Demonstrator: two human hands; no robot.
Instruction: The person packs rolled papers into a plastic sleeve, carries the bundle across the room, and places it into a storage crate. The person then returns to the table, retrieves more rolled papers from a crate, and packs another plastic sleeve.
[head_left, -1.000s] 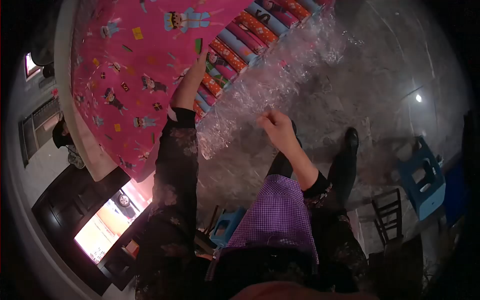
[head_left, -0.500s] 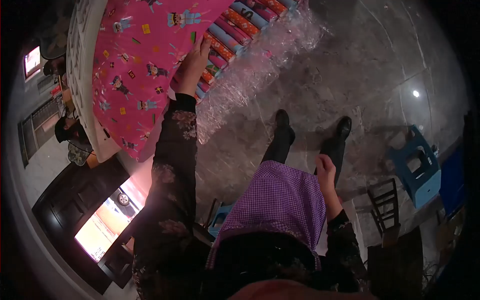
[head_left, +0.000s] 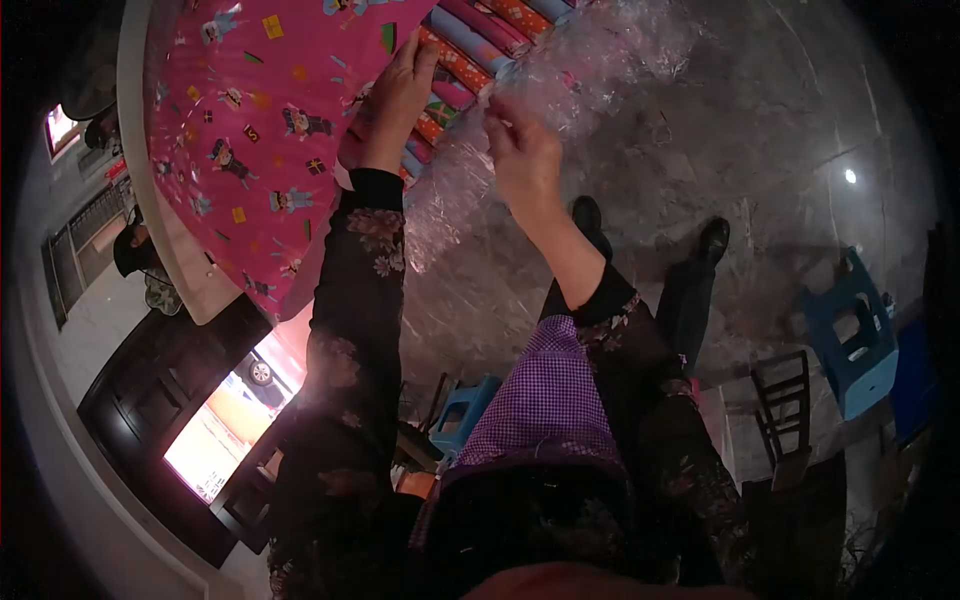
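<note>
A pink sheet (head_left: 270,150) printed with small cartoon figures spreads across the upper left. My left hand (head_left: 398,105) is at its right edge, fingers together and closed over the sheet. Beside it lie several patterned rolls (head_left: 455,65) in orange, blue and pink, side by side. Crinkled clear plastic film (head_left: 590,75) runs along the ends of the rolls. Close to this film is my right hand (head_left: 525,155), raised with its fingers curled in a pinch. Whatever may be between those fingertips is too small to make out.
A pale rim (head_left: 135,170) borders the pink sheet on the left. Blue plastic stools stand at the right (head_left: 850,335) and near my apron (head_left: 465,415). A dark rack (head_left: 785,405) is at lower right. People sit at far left beyond the rim.
My right hand has risen from beside my apron to the plastic film, left and upward. My left hand stays at the sheet's edge. The view has shifted slightly.
</note>
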